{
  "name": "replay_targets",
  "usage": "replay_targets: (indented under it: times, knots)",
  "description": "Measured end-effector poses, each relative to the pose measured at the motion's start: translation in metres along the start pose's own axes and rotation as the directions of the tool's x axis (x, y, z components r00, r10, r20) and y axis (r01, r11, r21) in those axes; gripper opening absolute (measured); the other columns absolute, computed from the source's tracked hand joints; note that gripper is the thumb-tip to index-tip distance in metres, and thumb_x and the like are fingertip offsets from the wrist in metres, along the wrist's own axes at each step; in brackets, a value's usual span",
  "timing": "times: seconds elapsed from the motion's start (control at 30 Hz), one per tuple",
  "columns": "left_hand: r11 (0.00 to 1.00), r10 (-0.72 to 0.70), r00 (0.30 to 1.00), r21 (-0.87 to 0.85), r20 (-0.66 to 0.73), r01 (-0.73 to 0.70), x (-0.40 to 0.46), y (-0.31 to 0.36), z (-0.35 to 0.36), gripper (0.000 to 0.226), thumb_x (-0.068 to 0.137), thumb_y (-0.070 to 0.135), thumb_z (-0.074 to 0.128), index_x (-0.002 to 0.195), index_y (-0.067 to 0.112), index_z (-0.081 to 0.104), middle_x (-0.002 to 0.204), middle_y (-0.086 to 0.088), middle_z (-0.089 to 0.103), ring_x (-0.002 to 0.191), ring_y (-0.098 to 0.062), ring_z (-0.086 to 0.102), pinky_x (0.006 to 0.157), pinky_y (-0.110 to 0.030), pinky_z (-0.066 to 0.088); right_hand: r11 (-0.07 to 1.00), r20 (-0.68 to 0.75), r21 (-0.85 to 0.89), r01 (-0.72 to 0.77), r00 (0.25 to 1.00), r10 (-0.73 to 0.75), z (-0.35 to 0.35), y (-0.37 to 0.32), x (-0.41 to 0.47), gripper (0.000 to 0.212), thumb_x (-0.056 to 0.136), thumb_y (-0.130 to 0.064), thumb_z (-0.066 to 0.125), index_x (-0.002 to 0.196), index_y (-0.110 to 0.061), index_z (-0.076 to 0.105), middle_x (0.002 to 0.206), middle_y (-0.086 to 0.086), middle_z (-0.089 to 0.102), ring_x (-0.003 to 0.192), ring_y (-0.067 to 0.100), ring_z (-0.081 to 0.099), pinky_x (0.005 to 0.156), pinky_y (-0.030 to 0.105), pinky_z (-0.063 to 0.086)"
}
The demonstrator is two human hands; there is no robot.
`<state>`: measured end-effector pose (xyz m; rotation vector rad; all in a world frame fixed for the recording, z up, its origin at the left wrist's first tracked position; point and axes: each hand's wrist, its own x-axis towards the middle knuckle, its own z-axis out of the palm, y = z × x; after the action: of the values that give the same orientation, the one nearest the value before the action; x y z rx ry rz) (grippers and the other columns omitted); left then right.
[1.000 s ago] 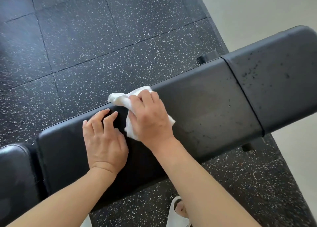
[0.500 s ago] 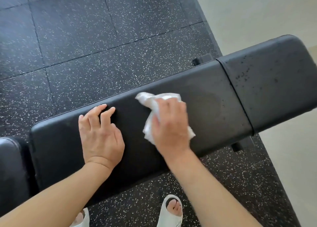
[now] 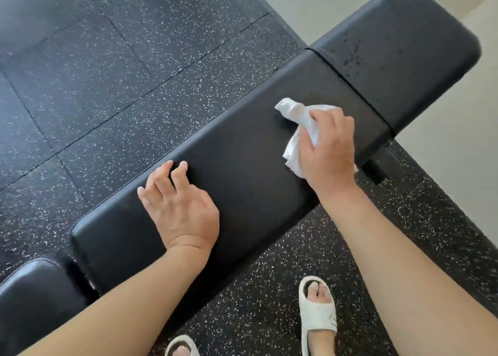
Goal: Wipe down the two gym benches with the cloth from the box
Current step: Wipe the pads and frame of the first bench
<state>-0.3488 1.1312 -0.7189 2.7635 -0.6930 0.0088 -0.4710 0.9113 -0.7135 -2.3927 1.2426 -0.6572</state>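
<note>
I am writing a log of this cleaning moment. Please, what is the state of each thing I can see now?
Cloth: bunched, gripped, lying on the long pad.
Right hand: grips the cloth.
Left hand: empty, resting on the long pad, fingers relaxed.
Long pad: flat, being wiped.
End pad: dark specks on it.
White slippers: worn, standing on the floor.

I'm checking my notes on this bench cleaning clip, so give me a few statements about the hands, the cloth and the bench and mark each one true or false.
1. The right hand grips the white cloth. True.
2. The left hand holds a spray bottle. False: it holds nothing and rests on the long bench pad.
3. The cloth lies on the floor. False: it is on the long bench pad, near the seam with the end pad.
4. The end pad shows dark specks. True.
</note>
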Motion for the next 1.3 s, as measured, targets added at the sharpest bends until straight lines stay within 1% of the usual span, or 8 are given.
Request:
replay_targets:
  times: [0.1,0.27,0.47,0.6,0.77,0.93,1.13,1.3]
  knots:
    - [1.000,0.023,0.999,0.004,0.037,-0.023,-0.001,-0.002,-0.001,0.055,0.091,0.019,0.035,0.139,0.003,0.055,0.150,-0.020,0.046,0.140,-0.047,0.040,0.120,-0.067,0.023,0.999,-0.015,-0.013,-0.032,0.999,0.032,0.011,-0.037,-0.031,0.019,0.088,-0.006,0.061,0.107,-0.004,0.065,0.112,0.012,0.062,0.091,0.033,0.048,0.083,0.047,0.046]
    - [0.999,0.045,0.993,0.015,0.108,-0.047,0.000,-0.005,0.000,0.060,0.092,0.025,0.030,0.144,0.004,0.051,0.157,-0.017,0.042,0.149,-0.042,0.030,0.122,-0.070,0.015,0.985,0.115,0.092,0.147,0.981,-0.157,0.026,-0.101,-0.104,0.023,0.089,-0.013,0.053,0.104,-0.004,0.068,0.100,0.012,0.062,0.086,0.032,0.049,0.080,0.045,0.046]
    - [0.998,0.070,0.988,-0.008,0.138,-0.070,-0.002,-0.008,0.004,0.054,0.096,0.017,0.038,0.147,0.003,0.046,0.164,-0.010,0.038,0.157,-0.034,0.025,0.121,-0.076,0.012,0.893,0.178,0.122,0.433,0.876,-0.449,0.010,-0.064,-0.080,0.021,0.085,-0.005,0.057,0.099,-0.001,0.072,0.092,0.015,0.062,0.079,0.035,0.051,0.077,0.048,0.046]
    - [0.998,0.069,0.992,-0.019,0.105,-0.067,-0.005,-0.007,0.002,0.051,0.097,0.017,0.052,0.148,0.011,0.050,0.163,-0.008,0.040,0.156,-0.033,0.027,0.122,-0.075,0.013,0.984,0.063,0.031,0.178,0.982,-0.180,0.006,-0.030,-0.017,0.018,0.084,0.003,0.067,0.102,-0.002,0.069,0.101,0.016,0.062,0.084,0.035,0.050,0.080,0.049,0.047]
    - [0.996,0.088,0.991,-0.015,0.105,-0.087,-0.004,-0.008,-0.001,0.053,0.100,0.042,0.040,0.150,0.030,0.053,0.162,-0.003,0.040,0.156,-0.031,0.026,0.125,-0.071,0.010,0.999,-0.021,0.050,0.000,1.000,0.001,0.039,-0.081,0.012,0.015,0.086,0.002,0.060,0.097,-0.001,0.069,0.106,0.018,0.065,0.091,0.039,0.055,0.082,0.049,0.049]
    - [0.997,0.074,0.994,0.010,0.080,-0.075,-0.005,-0.009,0.004,0.055,0.097,0.048,0.039,0.147,0.031,0.054,0.161,-0.005,0.043,0.154,-0.034,0.029,0.124,-0.072,0.013,0.925,0.229,0.169,0.341,0.899,-0.373,0.058,-0.120,-0.010,0.025,0.088,-0.014,0.052,0.103,-0.005,0.069,0.107,0.015,0.062,0.093,0.035,0.052,0.086,0.045,0.044]
    - [0.996,0.081,0.997,0.046,0.019,-0.082,-0.006,-0.007,0.007,0.053,0.097,0.042,0.043,0.145,0.027,0.059,0.156,-0.005,0.045,0.150,-0.034,0.035,0.123,-0.072,0.017,0.795,0.238,0.196,0.574,0.758,-0.607,0.025,-0.034,0.011,0.024,0.091,-0.008,0.057,0.108,-0.005,0.073,0.101,0.014,0.064,0.084,0.035,0.052,0.083,0.046,0.049]
    - [0.994,0.091,0.996,0.059,-0.007,-0.091,-0.005,-0.006,0.007,0.053,0.095,0.040,0.045,0.144,0.027,0.061,0.154,-0.006,0.048,0.148,-0.036,0.039,0.123,-0.072,0.018,0.889,0.129,0.097,0.447,0.880,-0.456,-0.003,0.049,0.068,0.027,0.091,-0.005,0.060,0.114,-0.014,0.070,0.107,0.004,0.059,0.090,0.025,0.044,0.083,0.038,0.045]
